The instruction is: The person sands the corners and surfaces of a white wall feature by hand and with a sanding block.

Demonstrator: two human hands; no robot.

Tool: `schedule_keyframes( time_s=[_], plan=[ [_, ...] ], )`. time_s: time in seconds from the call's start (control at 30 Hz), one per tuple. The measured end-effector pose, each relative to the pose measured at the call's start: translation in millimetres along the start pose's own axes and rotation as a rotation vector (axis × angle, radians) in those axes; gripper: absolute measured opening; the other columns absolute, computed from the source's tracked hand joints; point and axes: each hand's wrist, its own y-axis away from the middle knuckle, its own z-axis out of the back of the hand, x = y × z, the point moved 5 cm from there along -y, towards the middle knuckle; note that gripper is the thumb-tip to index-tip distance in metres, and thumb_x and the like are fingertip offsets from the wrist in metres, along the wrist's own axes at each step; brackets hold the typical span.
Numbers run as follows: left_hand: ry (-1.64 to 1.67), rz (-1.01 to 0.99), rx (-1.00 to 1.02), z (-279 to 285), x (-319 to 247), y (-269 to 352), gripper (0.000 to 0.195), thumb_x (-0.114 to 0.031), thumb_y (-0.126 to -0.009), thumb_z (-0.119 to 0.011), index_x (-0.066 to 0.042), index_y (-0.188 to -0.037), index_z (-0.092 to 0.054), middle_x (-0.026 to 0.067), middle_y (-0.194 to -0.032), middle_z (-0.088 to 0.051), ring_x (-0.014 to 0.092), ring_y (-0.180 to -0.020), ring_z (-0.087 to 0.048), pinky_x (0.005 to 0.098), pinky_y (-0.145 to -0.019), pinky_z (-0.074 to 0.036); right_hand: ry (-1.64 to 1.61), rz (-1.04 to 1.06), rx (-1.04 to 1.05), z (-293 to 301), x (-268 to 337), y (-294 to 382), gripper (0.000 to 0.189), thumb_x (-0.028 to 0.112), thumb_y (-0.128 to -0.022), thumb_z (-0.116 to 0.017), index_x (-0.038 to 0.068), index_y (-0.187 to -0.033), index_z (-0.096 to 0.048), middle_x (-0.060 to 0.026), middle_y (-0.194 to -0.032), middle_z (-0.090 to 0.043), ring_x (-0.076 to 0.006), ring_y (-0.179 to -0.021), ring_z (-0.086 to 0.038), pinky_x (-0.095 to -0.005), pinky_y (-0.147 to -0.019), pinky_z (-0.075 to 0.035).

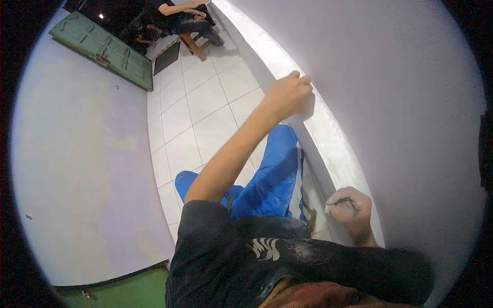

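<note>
My left hand [289,93] reaches across to the white ledge [327,138] that runs along the grey wall. Its fingers are curled against the ledge surface, and their tips and anything between them are hidden. Nearer my body, my right hand [352,211] is bent over the same ledge. A small bunch of thin dark strands [345,201] shows between its thumb and fingers; what they are is too small to settle. White powder coats the right fingertips.
White floor tiles [210,100] lie between the ledge and a pale wall [84,161]. A green panelled wooden door [102,48] stands ajar. Beyond, a person in dark clothes [185,23] sits on a wooden stool [194,46]. My blue trousers [265,173] are beside the ledge.
</note>
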Motion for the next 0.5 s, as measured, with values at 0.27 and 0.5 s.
schedule_keyframes(
  time_s=[0.27,0.5],
  plan=[
    [0.126,-0.066,-0.024,0,-49,23,0.016,-0.013,-0.084,-0.068,-0.005,-0.098,-0.068,0.0075,-0.093,-0.060,0.026,-0.090,-0.057,0.0363,-0.079,-0.053,-0.031,-0.036,0.020,1,-2,3,0.012,0.001,-0.084,-0.068,0.000,-0.096,-0.067,-0.0122,-0.090,-0.072,-0.0173,-0.086,-0.070,-0.0324,-0.081,-0.055],
    [0.197,-0.086,-0.235,-38,-46,38,0.017,-0.015,-0.089,-0.068,-0.007,-0.103,-0.070,0.0079,-0.098,-0.062,0.026,-0.090,-0.058,0.0365,-0.079,-0.053,-0.040,-0.063,0.005,15,-38,6,0.012,0.003,-0.084,-0.070,-0.001,-0.095,-0.067,-0.0121,-0.089,-0.072,-0.0177,-0.085,-0.070,-0.0326,-0.079,-0.056]
  ],
)
